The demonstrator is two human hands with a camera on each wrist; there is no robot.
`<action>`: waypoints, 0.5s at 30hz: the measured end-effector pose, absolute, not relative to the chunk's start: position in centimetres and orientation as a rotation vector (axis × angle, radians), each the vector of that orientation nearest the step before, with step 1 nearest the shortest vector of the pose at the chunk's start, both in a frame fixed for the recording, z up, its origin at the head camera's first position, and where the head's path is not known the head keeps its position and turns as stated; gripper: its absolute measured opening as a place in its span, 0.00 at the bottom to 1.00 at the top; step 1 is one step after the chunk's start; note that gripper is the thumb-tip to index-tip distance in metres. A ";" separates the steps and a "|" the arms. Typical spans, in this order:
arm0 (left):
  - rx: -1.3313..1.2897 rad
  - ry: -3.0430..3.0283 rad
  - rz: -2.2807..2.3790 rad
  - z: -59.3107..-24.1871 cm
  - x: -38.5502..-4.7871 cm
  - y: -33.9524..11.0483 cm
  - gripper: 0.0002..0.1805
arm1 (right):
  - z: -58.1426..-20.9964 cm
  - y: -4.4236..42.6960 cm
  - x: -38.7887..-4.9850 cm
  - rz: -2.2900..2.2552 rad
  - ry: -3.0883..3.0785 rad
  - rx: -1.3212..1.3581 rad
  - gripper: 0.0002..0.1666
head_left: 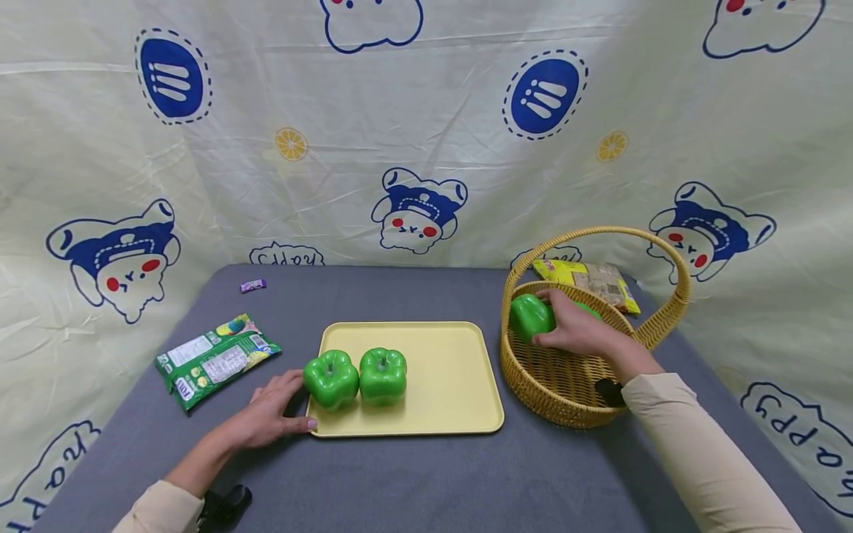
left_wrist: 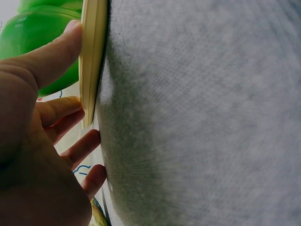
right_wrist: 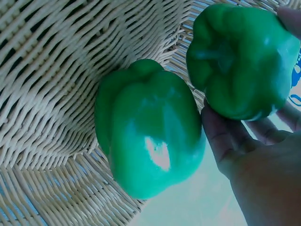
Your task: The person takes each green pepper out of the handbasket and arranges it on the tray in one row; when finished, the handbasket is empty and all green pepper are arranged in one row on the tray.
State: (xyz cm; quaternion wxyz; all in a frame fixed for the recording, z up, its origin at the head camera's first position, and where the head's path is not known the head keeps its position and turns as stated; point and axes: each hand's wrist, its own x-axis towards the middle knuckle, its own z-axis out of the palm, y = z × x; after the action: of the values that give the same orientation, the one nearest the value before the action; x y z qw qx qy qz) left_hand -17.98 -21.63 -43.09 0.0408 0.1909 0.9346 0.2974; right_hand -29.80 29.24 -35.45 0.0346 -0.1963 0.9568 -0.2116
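My right hand point(head_left: 580, 326) reaches into the wicker basket point(head_left: 546, 407) and grips a green bell pepper point(right_wrist: 242, 61) between thumb and fingers. A second green bell pepper point(right_wrist: 153, 134) lies beside it in the basket, mostly hidden by the hand in the head view. Two more green bell peppers, a left one point(head_left: 331, 379) and a right one point(head_left: 383, 376), stand side by side on the left half of the pale yellow tray point(head_left: 446, 377). My left hand point(head_left: 268, 414) touches the tray's left end, its thumb and index fingertips against the rim and its fingers spread.
Left of the tray lies a green snack packet point(head_left: 216, 359). A small purple wrapped sweet point(head_left: 252, 286) is farther back. Behind the basket sits a yellow and clear bag point(head_left: 589, 277). The basket's tall handle point(head_left: 606, 231) arches over the right hand. A printed curtain point(head_left: 426, 148) closes off the back.
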 end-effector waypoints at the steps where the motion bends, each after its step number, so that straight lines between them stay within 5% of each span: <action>1: 0.584 2.860 0.912 -43.1 -18.0 -21.6 0.42 | -35.4 29.2 -29.8 -0.629 2.952 -0.617 0.48; 15: 0.571 2.851 0.915 -43.0 -18.0 -21.6 0.42 | -35.4 29.1 -29.4 -0.405 3.002 -0.659 0.47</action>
State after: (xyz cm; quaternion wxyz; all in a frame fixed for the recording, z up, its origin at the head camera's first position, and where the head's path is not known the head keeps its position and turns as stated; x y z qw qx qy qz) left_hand -17.95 -21.62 -43.03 0.0465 0.1871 0.9343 0.2998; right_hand -29.43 29.08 -35.38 0.0206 -0.2126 0.9681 -0.1306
